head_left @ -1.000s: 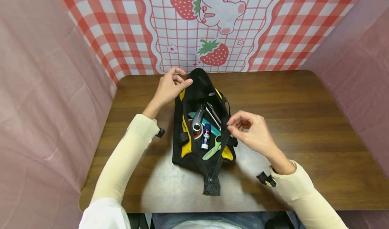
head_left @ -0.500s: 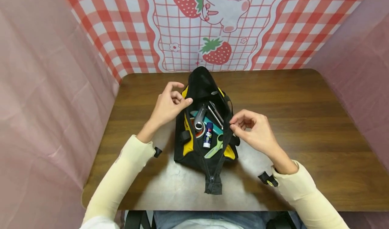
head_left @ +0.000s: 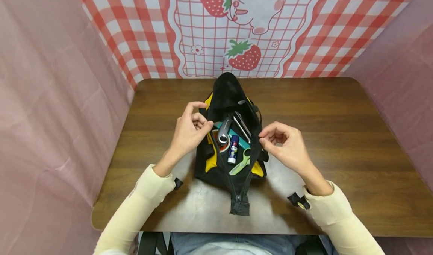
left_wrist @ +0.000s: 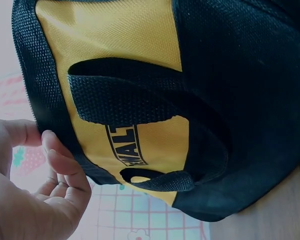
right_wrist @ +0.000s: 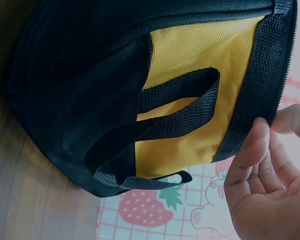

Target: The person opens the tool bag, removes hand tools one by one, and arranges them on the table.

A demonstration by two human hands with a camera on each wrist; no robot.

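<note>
A black and yellow tool bag (head_left: pixel 206 172) stands unzipped on the table, its mouth spread wide. My left hand (head_left: pixel 189 132) holds the bag's left rim between thumb and fingers; in the left wrist view the fingertips (left_wrist: pixel 55 145) meet at the zipper edge. On the opposite rim, my right hand (head_left: pixel 285 144) pinches the zipper edge. Inside the bag lie a blue glue stick (head_left: pixel 233 149), light green scissors (head_left: pixel 241 164), a tape roll (head_left: pixel 224 148), a teal flat object (head_left: pixel 244 144), a grey rounded tool (head_left: pixel 224 131) and a dark, silver-edged long tool (head_left: pixel 242 126).
The wooden table (head_left: pixel 321 108) carries the bag near its middle. A strap end with the zipper pull (head_left: pixel 239 206) points toward the person. Black carry handles (left_wrist: pixel 125 97) hang on the bag's sides. A strawberry-print cloth (head_left: pixel 243 55) hangs behind, pink curtains (head_left: pixel 61 97) at the sides.
My left hand has slid along the left rim from the far end toward the person. The right hand stays on the right rim. The view has shifted slightly.
</note>
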